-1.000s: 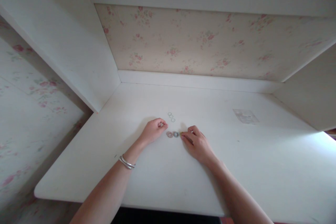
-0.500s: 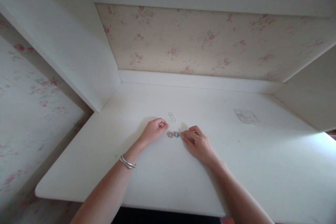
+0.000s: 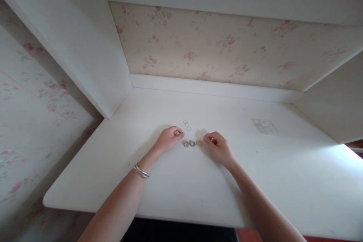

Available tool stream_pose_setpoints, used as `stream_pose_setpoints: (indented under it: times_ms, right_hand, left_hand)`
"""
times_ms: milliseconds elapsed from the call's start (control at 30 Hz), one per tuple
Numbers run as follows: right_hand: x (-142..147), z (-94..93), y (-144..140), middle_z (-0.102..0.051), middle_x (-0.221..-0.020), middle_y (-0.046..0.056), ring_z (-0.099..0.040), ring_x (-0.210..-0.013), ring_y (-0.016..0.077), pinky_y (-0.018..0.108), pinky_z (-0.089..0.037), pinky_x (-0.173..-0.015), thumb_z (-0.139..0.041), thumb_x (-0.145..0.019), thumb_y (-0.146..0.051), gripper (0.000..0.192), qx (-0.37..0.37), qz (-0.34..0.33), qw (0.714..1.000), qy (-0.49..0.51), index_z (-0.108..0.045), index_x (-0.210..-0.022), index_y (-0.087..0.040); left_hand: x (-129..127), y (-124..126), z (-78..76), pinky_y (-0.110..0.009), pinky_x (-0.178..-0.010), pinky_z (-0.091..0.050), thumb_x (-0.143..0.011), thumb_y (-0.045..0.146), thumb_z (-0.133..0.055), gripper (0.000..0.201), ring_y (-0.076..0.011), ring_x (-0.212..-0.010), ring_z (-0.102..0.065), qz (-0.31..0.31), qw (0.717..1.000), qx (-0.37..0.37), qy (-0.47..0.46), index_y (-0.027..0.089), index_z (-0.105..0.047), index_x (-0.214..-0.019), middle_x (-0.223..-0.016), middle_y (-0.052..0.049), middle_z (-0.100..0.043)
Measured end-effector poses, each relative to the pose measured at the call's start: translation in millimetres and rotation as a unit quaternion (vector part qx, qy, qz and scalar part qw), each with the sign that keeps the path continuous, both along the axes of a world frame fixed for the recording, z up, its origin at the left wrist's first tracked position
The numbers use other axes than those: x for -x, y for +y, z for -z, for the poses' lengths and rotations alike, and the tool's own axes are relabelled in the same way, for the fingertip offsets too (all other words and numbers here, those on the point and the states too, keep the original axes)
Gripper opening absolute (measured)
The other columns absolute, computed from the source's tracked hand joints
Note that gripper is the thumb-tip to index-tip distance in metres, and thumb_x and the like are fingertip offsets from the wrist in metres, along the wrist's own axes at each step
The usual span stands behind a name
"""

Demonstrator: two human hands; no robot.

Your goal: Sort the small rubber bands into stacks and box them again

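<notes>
Since a second ago our right hand [image 3: 219,147] has drawn back from the yellowish ring [image 3: 199,143], which now lies free on the white desk [image 3: 176,185], just off our fingertips. Before, our fingers covered it; now it shows whole. Our left hand [image 3: 169,139] has barely shifted.

We see three small coloured rings lying flat in a short row between our hands: a pinkish ring [image 3: 185,143] on the left, a bluish-grey ring [image 3: 192,143] in the middle, and the yellowish one on the right, each just beside the next. Whether they touch is too small to tell.

Our right hand rests on the desk with its fingers curled inward, thumb and forefinger close together; whether they pinch anything we cannot tell. Our left hand is loosely curled too, fingertips gathered near the thumb, and whether something tiny sits between them we cannot tell. A silver bangle [image 3: 141,171] circles our left wrist.

Just behind the row lie three thin clear rings [image 3: 187,125] in a small slanting line. Farther right, well apart, a clear plastic bag [image 3: 264,125] lies flat on the desk.
</notes>
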State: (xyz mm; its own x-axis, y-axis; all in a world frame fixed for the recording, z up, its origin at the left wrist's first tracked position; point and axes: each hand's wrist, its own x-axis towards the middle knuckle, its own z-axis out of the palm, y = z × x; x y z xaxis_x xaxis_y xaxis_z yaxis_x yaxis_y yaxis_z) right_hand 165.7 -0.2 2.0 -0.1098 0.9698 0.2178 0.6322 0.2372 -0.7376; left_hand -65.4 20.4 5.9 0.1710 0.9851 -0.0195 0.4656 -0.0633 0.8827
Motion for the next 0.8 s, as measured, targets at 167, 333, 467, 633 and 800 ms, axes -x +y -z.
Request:
stream_pose_setpoints:
  times_ms: [167,333,467,633,800]
  right_hand:
    - [13.2,-15.1,20.9,-0.060,-0.085,0.002,-0.053,-0.066,0.0105,0.023,-0.041,-0.063,-0.046,-0.088,-0.035,0.025,-0.019,-0.069,0.992,-0.105,-0.067,-0.085,-0.021]
    - [33.0,-27.0,41.9,-0.060,-0.096,0.002,-0.057,-0.077,0.0112,0.022,-0.038,-0.069,-0.042,-0.091,-0.030,0.025,-0.019,-0.127,0.957,-0.259,-0.067,-0.092,-0.024]
    - [40.4,-32.4,56.5,-0.059,-0.101,0.002,-0.058,-0.081,0.0128,0.023,-0.036,-0.068,-0.040,-0.092,-0.032,0.028,0.006,-0.168,0.917,-0.363,-0.067,-0.092,-0.026]
    - [44.7,-34.7,66.1,-0.058,-0.101,0.004,-0.059,-0.081,0.0146,0.024,-0.036,-0.065,-0.037,-0.093,-0.031,0.029,0.009,-0.191,0.886,-0.423,-0.064,-0.089,-0.022]
    - [46.8,-31.0,65.5,-0.055,-0.103,0.009,-0.059,-0.077,0.0153,0.025,-0.037,-0.060,-0.034,-0.093,-0.026,0.026,0.018,-0.196,0.871,-0.450,-0.058,-0.094,-0.017]
  left_hand:
    - [0.3,1.2,2.5,-0.024,-0.057,-0.036,-0.077,0.043,-0.053,0.028,-0.0129,-0.062,-0.053,-0.006,1.000,-0.011,0.003,0.018,-0.065,-0.084,-0.069,0.000,-0.062]
    - [1.0,2.0,5.0,-0.023,-0.056,-0.035,-0.078,0.043,-0.052,0.029,-0.0116,-0.060,-0.051,0.000,1.000,-0.012,0.009,0.018,-0.065,-0.085,-0.069,0.001,-0.061]
    - [0.8,1.6,3.6,-0.022,-0.053,-0.033,-0.078,0.040,-0.052,0.027,-0.0103,-0.057,-0.048,0.000,1.000,-0.010,0.007,0.017,-0.065,-0.085,-0.066,0.002,-0.059]
    - [1.0,0.7,0.4,-0.021,-0.049,-0.029,-0.078,0.040,-0.052,0.027,-0.0091,-0.053,-0.043,0.000,1.000,-0.004,0.012,0.017,-0.065,-0.083,-0.059,0.004,-0.052]
    - [1.4,0.9,0.4,-0.021,-0.048,-0.028,-0.079,0.040,-0.051,0.027,-0.0087,-0.051,-0.041,0.007,1.000,-0.005,0.012,0.017,-0.065,-0.084,-0.057,0.005,-0.050]
